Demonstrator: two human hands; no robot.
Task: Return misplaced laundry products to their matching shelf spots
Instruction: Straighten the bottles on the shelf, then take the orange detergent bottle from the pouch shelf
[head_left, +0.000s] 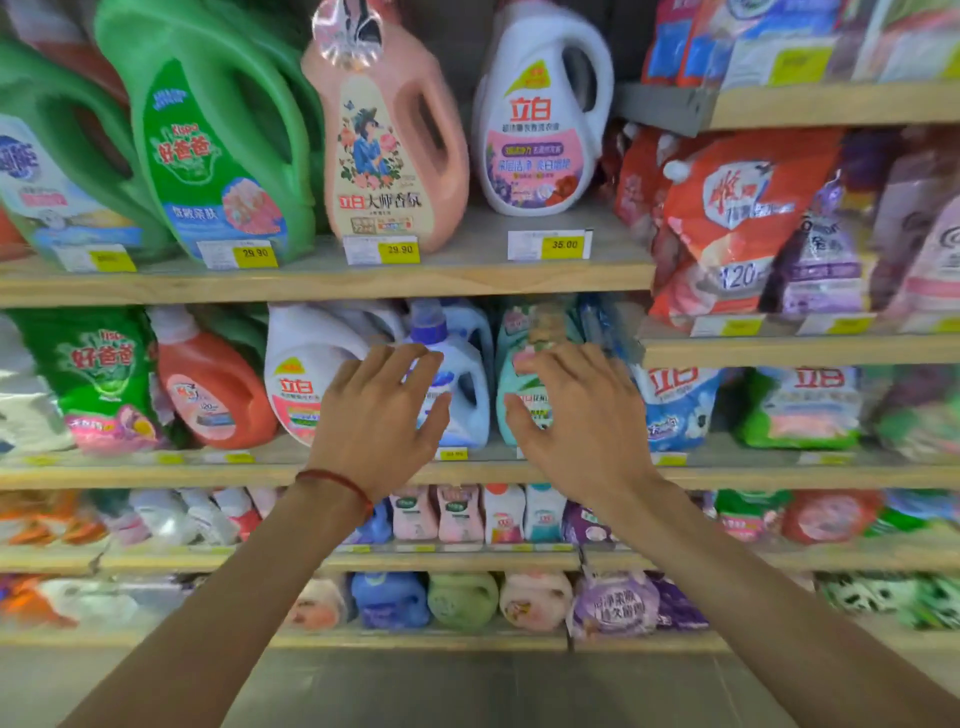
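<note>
Top shelf: open gap showing between the pink jug (387, 140) and the white jug (540, 119), and bare shelf board (618, 244) lying right of the white jug. Middle shelf: blue bottle (457, 384) and teal bottle (519, 395) standing packed together, bags (675, 405) crowding the right side.

Shelf boards (322, 283) – pale matt wood; jugs (395, 150) – smooth glossy plastic; refill bags (737, 218) – shiny crinkled film.
</note>
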